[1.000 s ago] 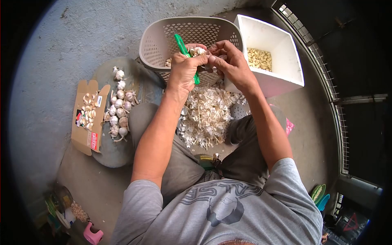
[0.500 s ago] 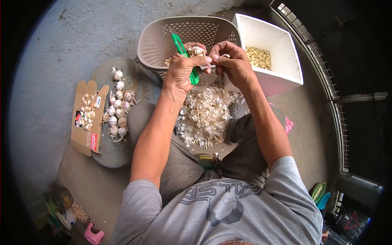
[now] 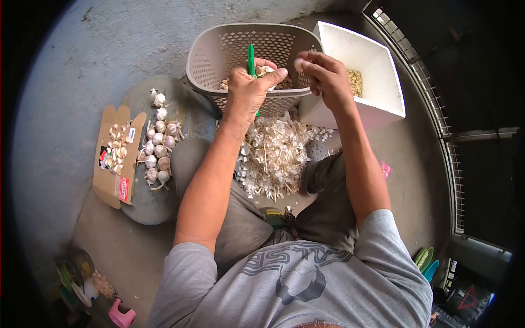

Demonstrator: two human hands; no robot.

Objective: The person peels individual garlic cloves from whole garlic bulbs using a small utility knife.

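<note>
My left hand [image 3: 246, 90] is closed around a partly peeled garlic bulb [image 3: 264, 71] and a green-handled cutter knife [image 3: 251, 59], which points up past my fingers. To its right, my right hand [image 3: 328, 79] pinches a small pale garlic clove [image 3: 299, 64] between thumb and fingers, slightly blurred. Both hands are over the front rim of a grey-brown plastic basket [image 3: 199, 57] with loose cloves inside. Beside the basket stands a white foam box [image 3: 377, 57] holding peeled cloves [image 3: 355, 83], partly hidden by my right hand.
A heap of garlic skins and stalks [image 3: 273, 156] lies on the floor between my legs. At left, whole garlic bulbs [image 3: 158, 139] rest on a round grey surface [image 3: 143, 205], beside an opened cardboard box [image 3: 105, 183] with cloves. A pink plastic item [image 3: 121, 314] is at lower left.
My right hand has drawn away from the bulb to the right with the clove. My left hand has turned, so the cutter knife stands more upright.
</note>
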